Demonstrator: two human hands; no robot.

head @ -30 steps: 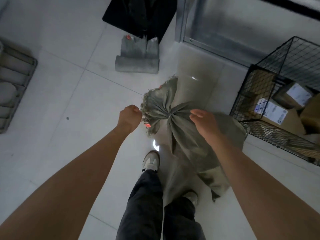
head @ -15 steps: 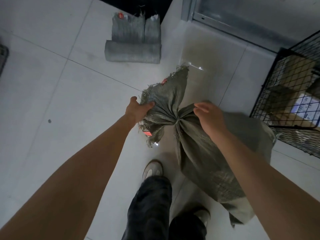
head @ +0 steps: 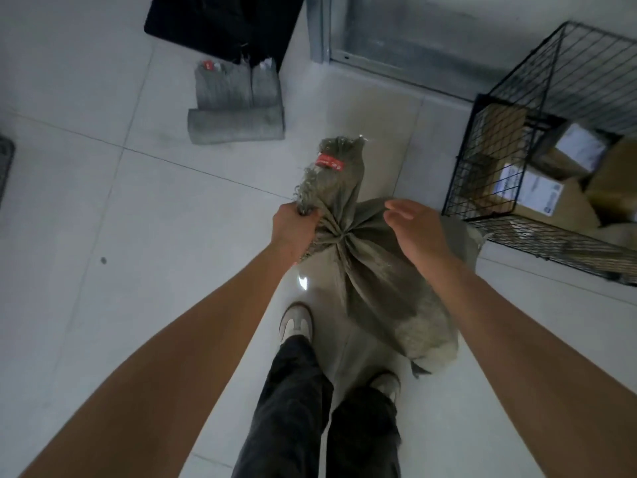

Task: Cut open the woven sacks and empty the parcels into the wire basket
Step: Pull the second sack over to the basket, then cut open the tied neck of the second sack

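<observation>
A grey-green woven sack stands on the tiled floor in front of my feet, its neck gathered into a knot with a frayed top and a red tag. My left hand grips the frayed neck just left of the knot. My right hand hovers over the sack's right shoulder, fingers spread and relaxed, holding nothing. The black wire basket stands at the right and holds several cardboard parcels with white labels.
A stack of folded grey sacks lies on the floor behind, in front of a black object. A metal-framed panel runs along the back. My two shoes and dark trousers are below the sack.
My left hand has shifted its grip down toward the knot, and the sack's frayed top now stands upright. My right hand has let go of the knot and opened above the sack.
</observation>
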